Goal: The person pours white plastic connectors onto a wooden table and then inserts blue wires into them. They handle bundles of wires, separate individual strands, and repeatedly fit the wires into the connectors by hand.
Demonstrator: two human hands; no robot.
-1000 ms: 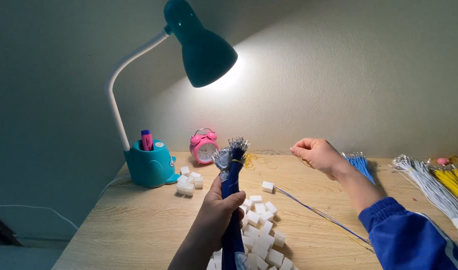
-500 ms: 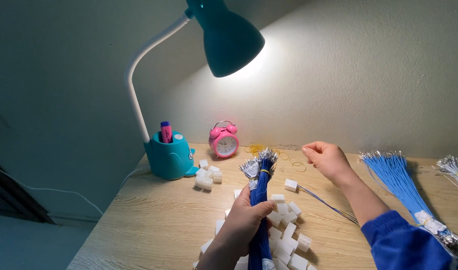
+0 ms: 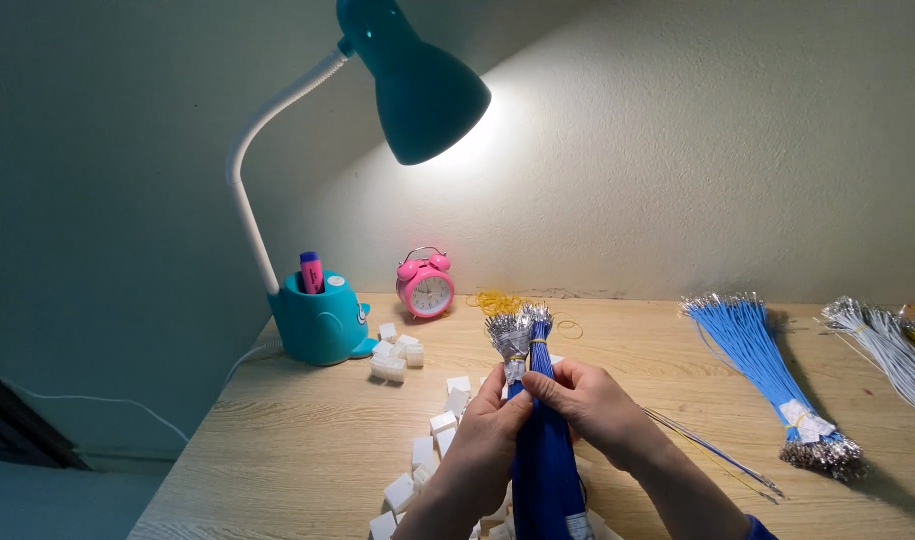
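My left hand (image 3: 483, 440) grips a thick bundle of dark blue wires (image 3: 543, 440) held upright over the desk, its silver metal tips (image 3: 518, 328) fanned at the top. My right hand (image 3: 593, 405) closes its fingers on the same bundle from the right, just below the tips. Both hands meet at the bundle's upper part. A single loose blue wire (image 3: 713, 450) lies on the desk to the right of my right wrist.
Several small white plastic connectors (image 3: 418, 450) are scattered on the wooden desk (image 3: 308, 440). A teal desk lamp (image 3: 418, 85) with a pen-holder base (image 3: 323, 320), a pink alarm clock (image 3: 425, 285), yellow rubber bands (image 3: 496, 300), a light blue wire bundle (image 3: 768, 365) and a grey-white bundle (image 3: 888, 345) stand behind and right.
My right hand has come in from the far right of the desk and taken hold of the blue bundle beside my left hand. The view has shifted, bringing the lamp more to the centre.
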